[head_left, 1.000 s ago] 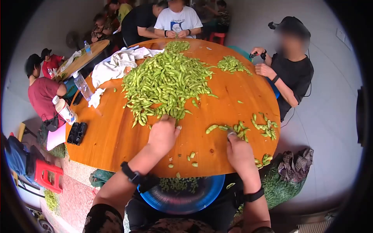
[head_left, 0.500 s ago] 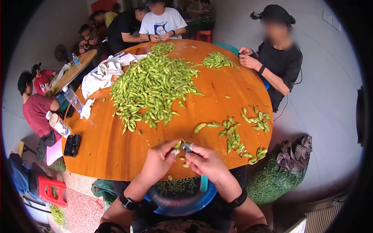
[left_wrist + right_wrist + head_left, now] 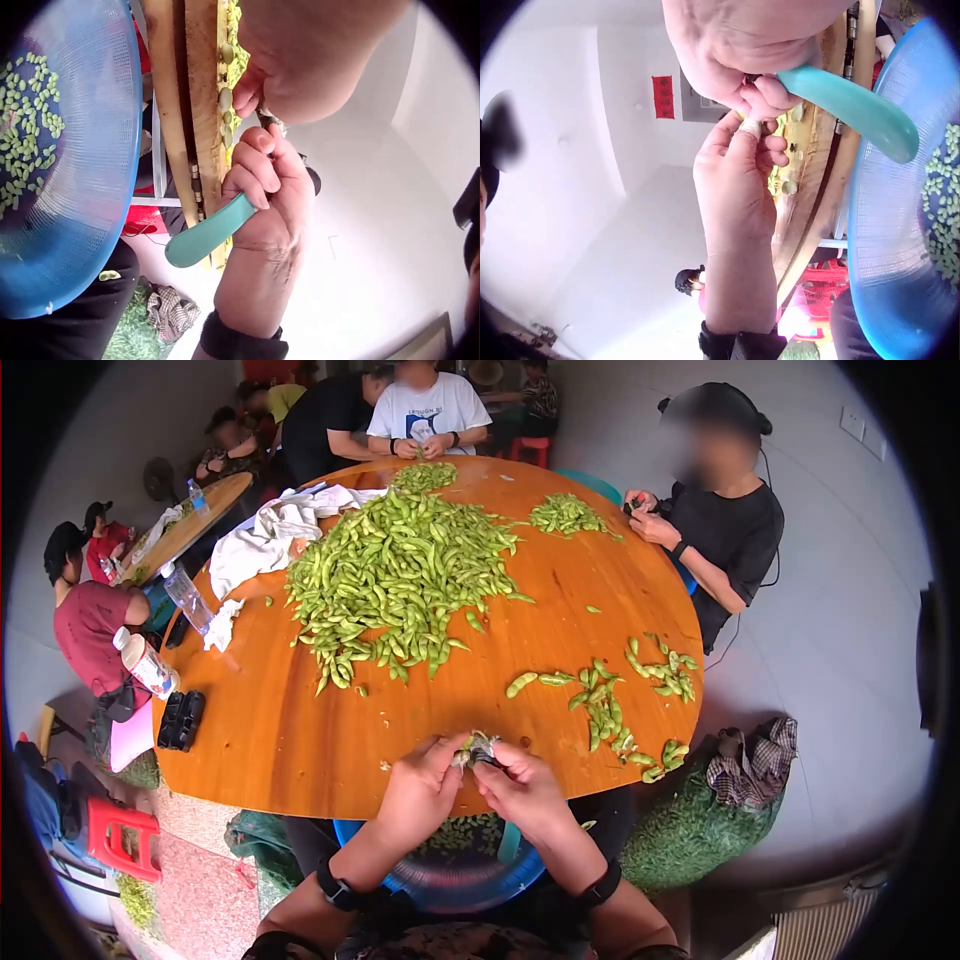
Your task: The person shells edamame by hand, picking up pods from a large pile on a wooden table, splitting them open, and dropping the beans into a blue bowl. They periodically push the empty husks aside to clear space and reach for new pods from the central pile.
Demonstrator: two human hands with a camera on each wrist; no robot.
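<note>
Both hands meet above the table's near edge. The left hand pinches a green pod between thumb and forefinger, its thumb wrapped in something whitish. Against it, the right hand grips a tool whose teal handle sticks out below the curled fingers; its working end is hidden between the hands. In the right wrist view the same teal handle points toward the basin. Shelled beans lie in the blue basin under the table edge. A large heap of pods covers the table's middle.
Smaller pod piles lie on the wooden table at the right and far side. A white cloth, bottles and a black case are at the left. People sit around; a green sack stands at right.
The left hand has come back from the pod heap and the right hand from the right-hand pods. They met at the near edge with a pod and have stayed together there since.
</note>
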